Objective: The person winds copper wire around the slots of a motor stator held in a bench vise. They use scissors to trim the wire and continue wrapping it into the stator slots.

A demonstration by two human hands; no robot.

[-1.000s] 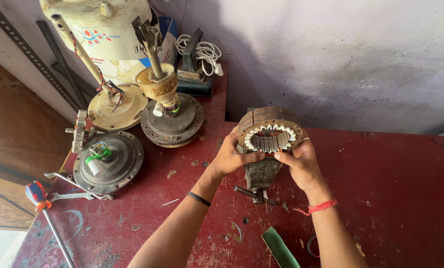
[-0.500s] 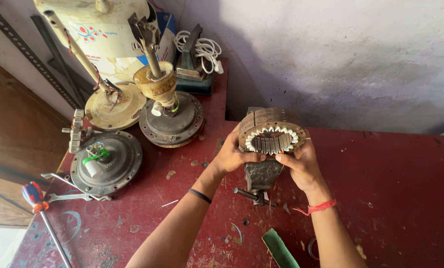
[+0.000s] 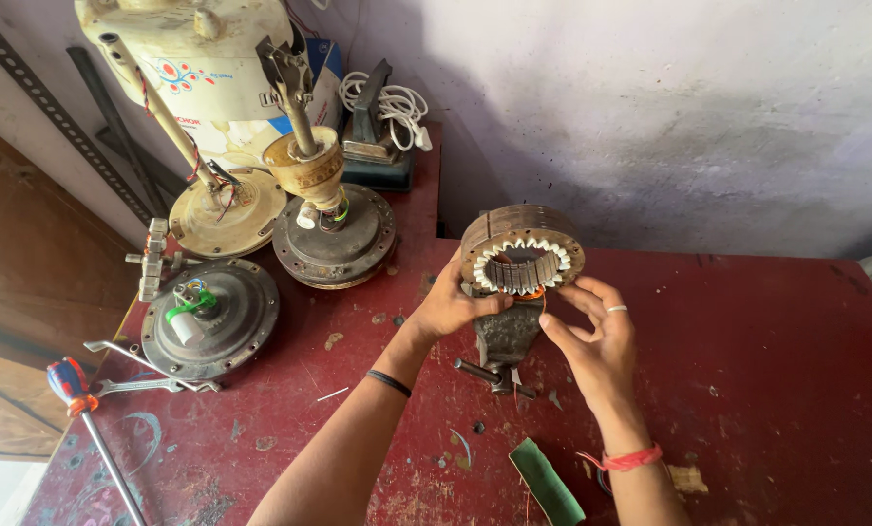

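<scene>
A brown laminated stator ring [image 3: 522, 239] with pale slot teeth is held above a small dark bench vise [image 3: 504, 336] on the red table [image 3: 767, 380]. My left hand [image 3: 451, 307] grips the ring's lower left edge. Just below the ring's right side is my right hand [image 3: 597, 336], fingers spread, fingertips close to the rim and to a bit of orange wire under it. I cannot tell if they touch. The right wrist carries a red thread, the left wrist a black band.
At the left stand three fan motor housings [image 3: 334, 234], [image 3: 210, 321], [image 3: 227, 209], two with upright rods. A red-handled screwdriver [image 3: 75, 390] and a spanner [image 3: 139, 385] lie near the left edge. A green strip [image 3: 546, 482] lies in front. A cream fan body [image 3: 197, 58] and white cable [image 3: 397, 102] are behind.
My right hand has come off the ring's right side and opened just below it. The left hand keeps its hold on the ring.
</scene>
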